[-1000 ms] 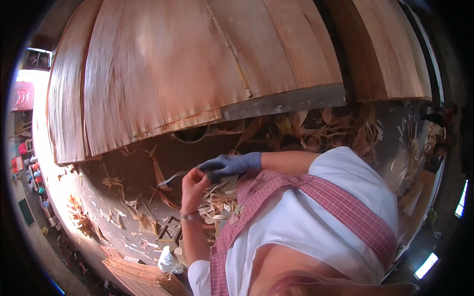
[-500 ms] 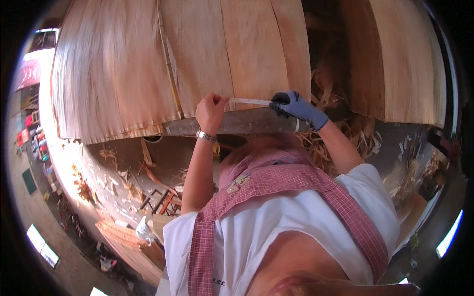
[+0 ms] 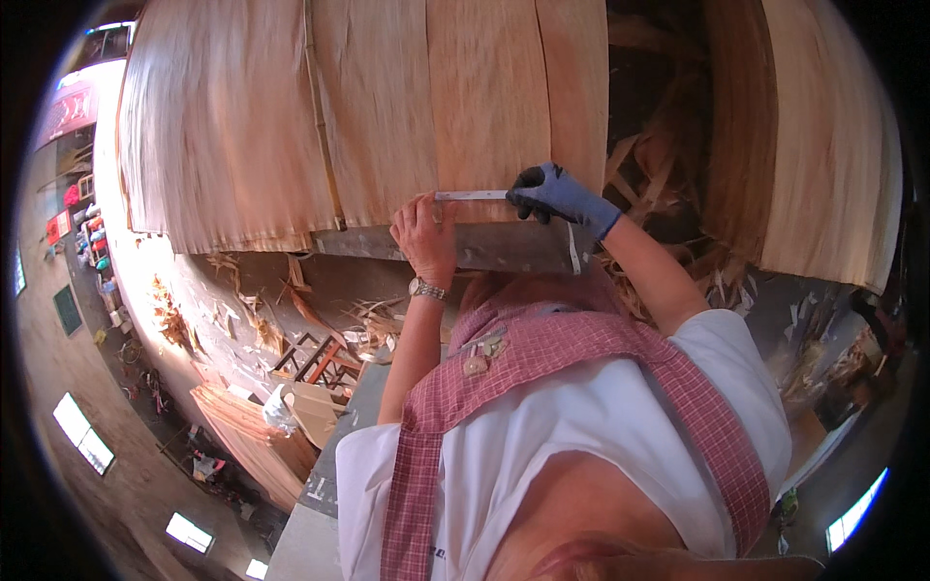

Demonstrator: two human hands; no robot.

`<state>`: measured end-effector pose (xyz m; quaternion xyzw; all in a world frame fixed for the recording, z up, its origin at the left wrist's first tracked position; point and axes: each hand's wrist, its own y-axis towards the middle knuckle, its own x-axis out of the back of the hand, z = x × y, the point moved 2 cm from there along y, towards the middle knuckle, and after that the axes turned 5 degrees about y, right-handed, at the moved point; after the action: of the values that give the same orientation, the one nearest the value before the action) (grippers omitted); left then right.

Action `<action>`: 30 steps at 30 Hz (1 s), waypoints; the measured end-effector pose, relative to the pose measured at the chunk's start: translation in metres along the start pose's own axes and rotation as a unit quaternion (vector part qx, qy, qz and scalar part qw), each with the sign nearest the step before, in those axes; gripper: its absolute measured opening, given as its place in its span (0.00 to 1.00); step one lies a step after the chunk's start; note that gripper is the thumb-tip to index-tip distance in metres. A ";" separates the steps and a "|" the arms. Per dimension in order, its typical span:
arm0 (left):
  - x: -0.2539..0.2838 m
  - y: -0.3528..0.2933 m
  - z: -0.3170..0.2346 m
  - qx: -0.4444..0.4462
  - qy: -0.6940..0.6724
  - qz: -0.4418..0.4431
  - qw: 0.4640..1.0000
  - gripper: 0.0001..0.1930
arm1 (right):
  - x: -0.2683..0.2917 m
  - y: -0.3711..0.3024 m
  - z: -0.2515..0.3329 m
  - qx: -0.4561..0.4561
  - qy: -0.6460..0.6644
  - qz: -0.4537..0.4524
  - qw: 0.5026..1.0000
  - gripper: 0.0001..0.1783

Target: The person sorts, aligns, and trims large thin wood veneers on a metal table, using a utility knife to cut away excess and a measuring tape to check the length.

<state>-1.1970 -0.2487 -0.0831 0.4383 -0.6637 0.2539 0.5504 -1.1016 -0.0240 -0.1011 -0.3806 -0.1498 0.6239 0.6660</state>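
Note:
Stacked thin wood veneer sheets [image 3: 489, 97] lie before me, their near edges over a grey ledge [image 3: 465, 248]. A narrow white measuring tape [image 3: 472, 196] stretches across the sheets near that edge. My left hand [image 3: 423, 235], bare with a wristwatch [image 3: 427, 289], rests flat with its fingers stretched out, fingertips at the tape's left end. My right hand [image 3: 560, 200], in a blue and black glove, pinches the tape's other end. Below the glove hangs a white strip [image 3: 573, 250], seemingly the tape's loose tail. A thin bamboo stick [image 3: 321, 126] lies on the sheets left of my hands.
Another veneer stack [image 3: 833, 145] stands to the right, beyond a dark gap with wood shavings [image 3: 659, 179]. More scraps litter the floor at left, near a small wooden frame [image 3: 318, 360] and piled boards [image 3: 254, 436]. A grey surface [image 3: 334, 465] is beside me at lower left.
My left hand has gone from a pinch on the tape's end to lying flat with fingers spread. The tape is now level and nearer the sheets; my right hand has moved slightly left.

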 end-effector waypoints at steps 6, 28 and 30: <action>-0.011 -0.012 -0.008 -0.070 0.047 -0.017 0.996 0.16 | -0.001 0.003 -0.003 0.006 0.013 -0.002 1.000 0.13; -0.023 -0.044 -0.164 -0.077 0.102 0.073 0.989 0.26 | 0.095 -0.050 -0.006 -0.015 -0.078 0.028 0.996 0.12; -0.034 -0.045 -0.178 -0.034 0.095 0.102 0.990 0.25 | 0.104 -0.043 -0.015 -0.008 -0.063 0.057 0.996 0.14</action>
<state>-1.0670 -0.1146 -0.0744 0.3231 -0.6579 0.3261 0.5970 -1.0422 0.0719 -0.1100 -0.3539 -0.1747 0.6821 0.6156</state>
